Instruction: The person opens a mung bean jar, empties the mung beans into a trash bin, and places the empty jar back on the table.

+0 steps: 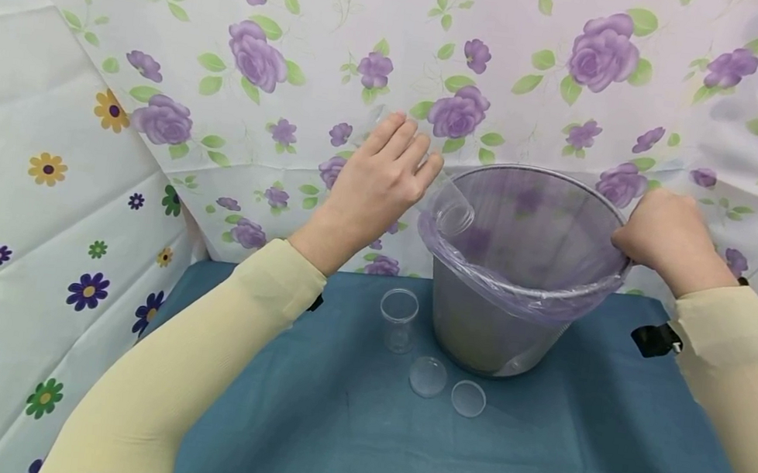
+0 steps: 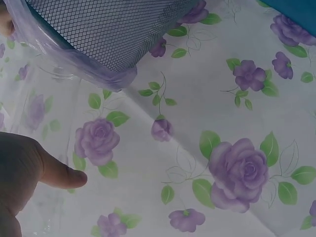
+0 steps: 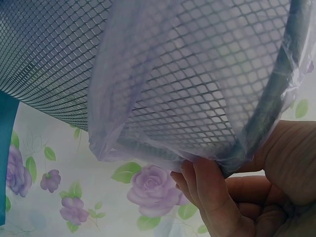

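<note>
My left hand [image 1: 389, 171] holds a clear plastic cup [image 1: 454, 212], tilted, by the left rim of the mesh trash bin [image 1: 481, 322]. In the left wrist view the thumb [image 2: 61, 175] lies along the see-through wall, which is hard to make out. A thin purple trash bag [image 1: 520, 288] lines the bin and folds over its rim. At the right side, my right hand [image 1: 670, 238] grips the rim and bag; the right wrist view shows its fingers [image 3: 212, 190] bent at the bag's edge. The bin stands upright.
Another clear cup [image 1: 399, 321] stands left of the bin on the blue cloth [image 1: 395, 465]. Two clear round lids [image 1: 428, 377] lie in front of the bin. A flower-print sheet [image 1: 344, 53] hangs close behind, with another at the left.
</note>
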### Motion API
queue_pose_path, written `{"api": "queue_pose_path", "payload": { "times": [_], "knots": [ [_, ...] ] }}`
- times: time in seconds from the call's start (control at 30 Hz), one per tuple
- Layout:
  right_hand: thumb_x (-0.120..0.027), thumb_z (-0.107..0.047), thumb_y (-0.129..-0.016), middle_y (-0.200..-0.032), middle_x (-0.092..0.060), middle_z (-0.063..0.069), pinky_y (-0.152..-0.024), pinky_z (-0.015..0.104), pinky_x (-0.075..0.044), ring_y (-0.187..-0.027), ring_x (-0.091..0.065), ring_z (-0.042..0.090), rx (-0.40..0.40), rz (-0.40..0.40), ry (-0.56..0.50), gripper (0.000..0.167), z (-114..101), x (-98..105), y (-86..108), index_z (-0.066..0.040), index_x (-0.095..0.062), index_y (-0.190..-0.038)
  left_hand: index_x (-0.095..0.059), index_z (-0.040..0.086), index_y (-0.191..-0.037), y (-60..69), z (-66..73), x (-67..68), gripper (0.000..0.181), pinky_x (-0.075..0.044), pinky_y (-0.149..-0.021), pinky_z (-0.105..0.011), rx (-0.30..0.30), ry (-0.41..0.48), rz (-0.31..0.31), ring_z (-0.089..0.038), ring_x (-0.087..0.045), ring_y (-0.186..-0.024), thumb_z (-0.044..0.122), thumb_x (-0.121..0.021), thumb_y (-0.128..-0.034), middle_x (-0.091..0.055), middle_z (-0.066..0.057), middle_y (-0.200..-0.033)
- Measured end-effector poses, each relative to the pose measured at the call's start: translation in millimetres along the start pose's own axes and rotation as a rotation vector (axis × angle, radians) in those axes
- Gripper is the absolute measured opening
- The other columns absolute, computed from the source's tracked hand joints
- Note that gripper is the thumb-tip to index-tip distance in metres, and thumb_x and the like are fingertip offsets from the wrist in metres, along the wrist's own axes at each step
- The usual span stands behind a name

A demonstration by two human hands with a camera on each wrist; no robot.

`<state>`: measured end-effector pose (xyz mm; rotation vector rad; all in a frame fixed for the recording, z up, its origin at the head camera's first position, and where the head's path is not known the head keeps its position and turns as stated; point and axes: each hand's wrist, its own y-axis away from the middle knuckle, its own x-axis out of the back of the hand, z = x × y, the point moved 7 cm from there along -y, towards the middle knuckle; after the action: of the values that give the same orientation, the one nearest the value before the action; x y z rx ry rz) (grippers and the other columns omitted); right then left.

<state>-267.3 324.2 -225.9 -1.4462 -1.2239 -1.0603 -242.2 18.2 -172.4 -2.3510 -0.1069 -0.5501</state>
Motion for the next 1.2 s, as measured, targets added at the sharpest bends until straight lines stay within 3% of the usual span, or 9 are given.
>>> {"api": "queue_pose_path", "payload": {
  "times": [0.3,0.5,0.7,0.93,1.2],
  "knots": [
    [-0.056,-0.014,-0.068,-0.061,-0.052,0.017,-0.046,0.034,-0.034,-0.057,-0.046,0.032,0.011,0.010,0.012,0.018,-1,1,-1.0,-0.002,-0.053,-0.056,-0.061,0.011,-0.110,-1.2,4.0,4.9,0.029,-0.026,-0.116,-0.040,-0.041,0.007,0.049,-0.029,-0.054,-0.120,-0.002,-0.041,-0.0947,-0.065,-0.010,-0.113],
    [-0.057,-0.014,-0.069,-0.059,-0.051,0.015,-0.045,0.034,-0.033,-0.056,-0.045,0.031,0.007,0.006,0.007,0.019,-2,2,0.3,-0.002,-0.052,-0.055,-0.060,0.010,-0.109,-2.2,1.3,1.8,0.024,-0.028,-0.114,-0.041,-0.001,0.000,-0.029,-0.031,-0.052,-0.116,0.001,-0.049,-0.0891,-0.062,-0.011,-0.110],
    [-0.057,-0.015,-0.070,-0.058,-0.050,0.015,-0.046,0.034,-0.033,-0.054,-0.045,0.030,0.021,-0.002,0.023,0.021,-1,2,1.0,-0.002,-0.052,-0.055,-0.059,0.011,-0.110,-1.8,2.5,3.2,0.024,-0.029,-0.114,-0.041,0.001,-0.005,0.003,-0.031,-0.054,-0.116,0.001,-0.046,-0.0914,-0.063,-0.011,-0.110],
    [-0.058,-0.015,-0.071,-0.058,-0.050,0.015,-0.045,0.034,-0.034,-0.055,-0.045,0.031,0.007,-0.003,0.011,0.021,0,1,0.8,-0.002,-0.052,-0.055,-0.061,0.012,-0.111,-1.0,-2.3,0.4,0.028,-0.035,-0.107,-0.044,0.074,0.037,-0.056,-0.032,-0.054,-0.109,0.005,-0.056,-0.0847,-0.063,-0.011,-0.105],
    [-0.057,-0.015,-0.070,-0.058,-0.050,0.015,-0.045,0.034,-0.034,-0.055,-0.045,0.031,-0.003,-0.004,0.017,0.021,-1,0,-0.1,-0.002,-0.052,-0.054,-0.061,0.012,-0.106,-0.4,-6.0,-0.2,0.024,-0.037,-0.105,-0.043,0.097,0.010,-0.031,-0.031,-0.055,-0.107,0.003,-0.054,-0.0847,-0.063,-0.010,-0.103]
  ]
}}
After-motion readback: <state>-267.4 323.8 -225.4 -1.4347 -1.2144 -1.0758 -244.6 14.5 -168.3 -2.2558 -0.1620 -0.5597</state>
